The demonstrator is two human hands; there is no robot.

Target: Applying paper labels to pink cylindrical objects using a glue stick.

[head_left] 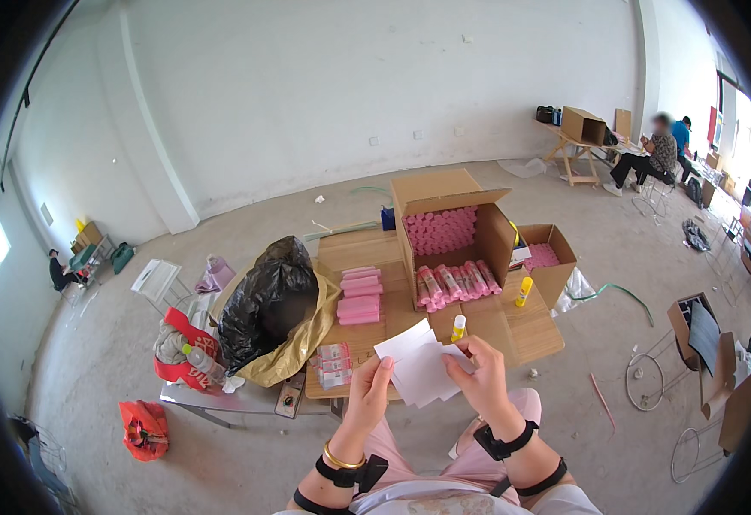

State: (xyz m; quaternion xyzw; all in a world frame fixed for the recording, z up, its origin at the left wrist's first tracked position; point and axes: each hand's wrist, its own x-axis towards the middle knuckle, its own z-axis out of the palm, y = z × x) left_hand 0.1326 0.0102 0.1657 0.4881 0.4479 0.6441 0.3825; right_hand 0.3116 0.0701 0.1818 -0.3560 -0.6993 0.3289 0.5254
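Several white paper cards (pixel 420 367) are fanned out above the near table edge, between my two hands. My left hand (pixel 370 388) is closed on their left side, thumb on top. At their right side my right hand (pixel 482 374) pinches the cards between thumb and fingers. Just beyond them a glue stick (pixel 459 327) with a white cap stands upright, and a yellow glue stick (pixel 524 292) stands farther right. To the left lie a stack of small printed labels (pixel 334 366) and several flat pink pieces (pixel 359 297).
An open cardboard box (pixel 457 202) of pink rolls stands at the back of the wooden table (pixel 534 336), a smaller box (pixel 556 233) beside it. A black bag (pixel 260 292) bulges on the left. Two people (pixel 660 150) sit far right, another person (pixel 60 270) far left.
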